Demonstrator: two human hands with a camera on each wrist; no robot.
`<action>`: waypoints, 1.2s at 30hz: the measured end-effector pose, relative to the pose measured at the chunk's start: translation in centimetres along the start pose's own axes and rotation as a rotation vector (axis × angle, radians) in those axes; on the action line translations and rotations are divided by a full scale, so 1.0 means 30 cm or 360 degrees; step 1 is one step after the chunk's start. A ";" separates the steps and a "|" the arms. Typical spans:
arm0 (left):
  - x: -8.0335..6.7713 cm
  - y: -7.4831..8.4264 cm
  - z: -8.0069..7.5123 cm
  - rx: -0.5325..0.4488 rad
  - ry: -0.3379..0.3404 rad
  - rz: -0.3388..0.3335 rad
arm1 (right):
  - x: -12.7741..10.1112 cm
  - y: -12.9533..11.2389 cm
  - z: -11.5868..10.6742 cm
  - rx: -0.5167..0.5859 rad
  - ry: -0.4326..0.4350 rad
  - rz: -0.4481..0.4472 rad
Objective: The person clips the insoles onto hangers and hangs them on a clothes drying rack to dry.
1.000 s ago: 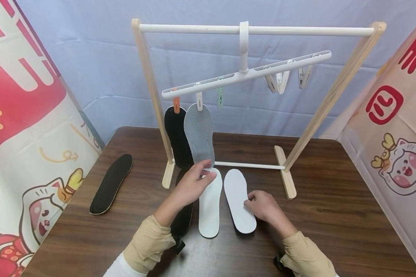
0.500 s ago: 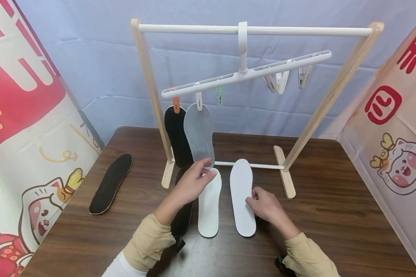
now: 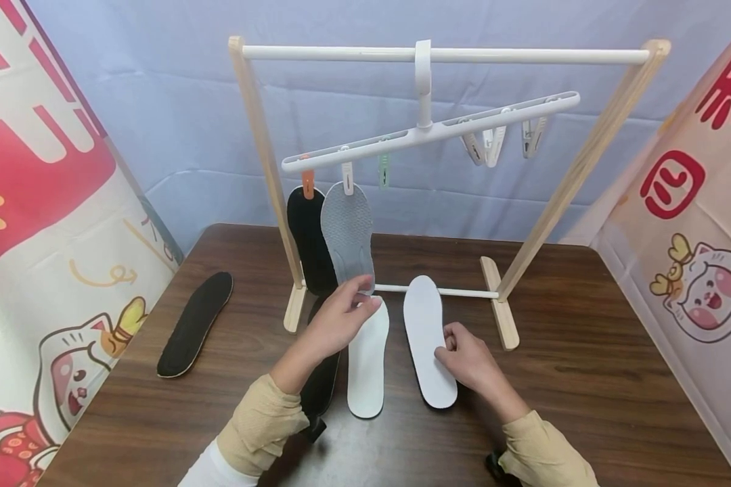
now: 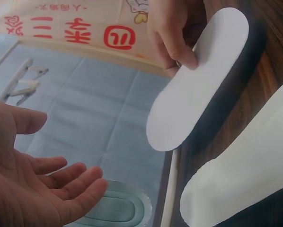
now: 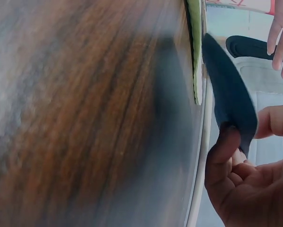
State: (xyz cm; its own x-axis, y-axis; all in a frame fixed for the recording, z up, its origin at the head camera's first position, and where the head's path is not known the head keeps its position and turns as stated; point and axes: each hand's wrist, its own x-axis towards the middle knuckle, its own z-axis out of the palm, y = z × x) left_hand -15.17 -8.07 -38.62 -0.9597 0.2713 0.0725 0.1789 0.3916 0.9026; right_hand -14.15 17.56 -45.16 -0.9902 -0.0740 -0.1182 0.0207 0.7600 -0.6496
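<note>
My right hand [image 3: 472,358] pinches the right edge of an insole [image 3: 423,325], white face up. Its dark face [image 5: 229,85] shows in the right wrist view, lifted off the table. My left hand [image 4: 42,179] holds nothing, its fingers relaxed and apart. In the head view it overlaps the lower end of a grey insole [image 3: 347,226] hanging from a white clip. A black insole [image 3: 307,230] hangs beside that one from an orange clip [image 3: 307,184]. On the table below lie a pale insole [image 3: 367,372] and a black insole [image 3: 321,385], partly hidden by my left arm.
A wooden rack [image 3: 557,196] carries a white hanger [image 3: 432,133] that slants down to the left. A green clip [image 3: 384,171] and several pale clips [image 3: 492,145] dangle from it without insoles. Another black insole [image 3: 196,325] lies at the table's left.
My right hand has raised the insole's far end off the table and tilted it, its near end swinging slightly right. The left hand stays almost in place.
</note>
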 end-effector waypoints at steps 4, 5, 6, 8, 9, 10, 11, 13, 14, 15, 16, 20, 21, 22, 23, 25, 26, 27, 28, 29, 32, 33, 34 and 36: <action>0.005 0.008 -0.006 0.0007 0.0012 0.0007 | -0.001 -0.003 -0.003 -0.0003 0.0008 -0.0005; 0.007 0.013 -0.009 0.0004 0.0016 0.0009 | -0.002 -0.004 -0.004 -0.0006 0.0010 -0.0006; 0.010 0.018 -0.012 0.0005 0.0016 0.0013 | -0.002 -0.005 -0.005 -0.0008 0.0011 -0.0004; 0.014 0.029 -0.020 0.0007 0.0016 0.0027 | -0.002 -0.006 -0.006 -0.0010 0.0013 -0.0003; 0.017 0.035 -0.025 0.0011 0.0018 0.0037 | -0.003 -0.007 -0.007 -0.0012 0.0015 -0.0002; 0.021 0.040 -0.029 0.0020 0.0019 0.0051 | -0.003 -0.007 -0.008 -0.0012 0.0017 -0.0001; 0.024 0.046 -0.033 0.0027 0.0021 0.0064 | -0.004 -0.008 -0.008 -0.0016 0.0020 -0.0003; 0.032 0.058 -0.042 0.0042 0.0026 0.0087 | -0.005 -0.009 -0.010 -0.0016 0.0027 -0.0009; 0.035 0.064 -0.046 0.0048 0.0030 0.0096 | -0.006 -0.009 -0.011 -0.0017 0.0030 -0.0011; 0.039 0.070 -0.050 0.0051 0.0032 0.0105 | -0.007 -0.009 -0.012 -0.0017 0.0033 -0.0014; 0.042 0.076 -0.053 0.0053 0.0033 0.0112 | -0.008 -0.010 -0.013 -0.0015 0.0035 -0.0021; 0.053 0.095 -0.063 0.0065 0.0036 0.0117 | -0.011 -0.013 -0.016 -0.0019 0.0038 -0.0030; 0.055 0.099 -0.065 0.0069 0.0033 0.0117 | -0.012 -0.014 -0.017 -0.0021 0.0038 -0.0027; 0.056 0.102 -0.066 0.0074 0.0030 0.0113 | -0.013 -0.015 -0.018 -0.0022 0.0036 -0.0024; 0.058 0.105 -0.067 0.0081 0.0028 0.0110 | -0.014 -0.015 -0.019 -0.0024 0.0033 -0.0018; 0.060 0.111 -0.069 0.0086 0.0019 0.0103 | -0.015 -0.015 -0.019 -0.0025 0.0033 -0.0007; 0.062 0.114 -0.069 0.0090 0.0018 0.0100 | -0.015 -0.015 -0.019 -0.0024 0.0031 -0.0007; 0.062 0.118 -0.070 0.0091 0.0014 0.0096 | -0.015 -0.015 -0.019 -0.0022 0.0031 -0.0008; 0.064 0.119 -0.070 0.0094 0.0014 0.0095 | -0.015 -0.014 -0.018 -0.0021 0.0030 -0.0010; 0.065 0.121 -0.071 0.0097 0.0014 0.0097 | -0.015 -0.014 -0.018 -0.0020 0.0030 -0.0012; 0.069 0.128 -0.072 0.0097 0.0017 0.0105 | -0.017 -0.012 -0.017 -0.0015 0.0027 -0.0016; 0.071 0.131 -0.072 0.0099 0.0018 0.0110 | -0.017 -0.012 -0.016 -0.0016 0.0027 -0.0017; 0.073 0.132 -0.073 0.0101 0.0020 0.0115 | -0.018 -0.012 -0.016 -0.0017 0.0027 -0.0017; 0.076 0.138 -0.075 0.0101 0.0023 0.0118 | -0.019 -0.012 -0.016 -0.0016 0.0029 -0.0017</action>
State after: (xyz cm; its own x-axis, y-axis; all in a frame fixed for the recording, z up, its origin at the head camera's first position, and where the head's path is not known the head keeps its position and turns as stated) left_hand -17.10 -7.79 -33.76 -0.9463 0.2890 0.1446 0.2624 0.4261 0.8658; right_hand -13.65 17.63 -44.49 -0.9927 -0.0705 -0.0974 0.0087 0.7656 -0.6433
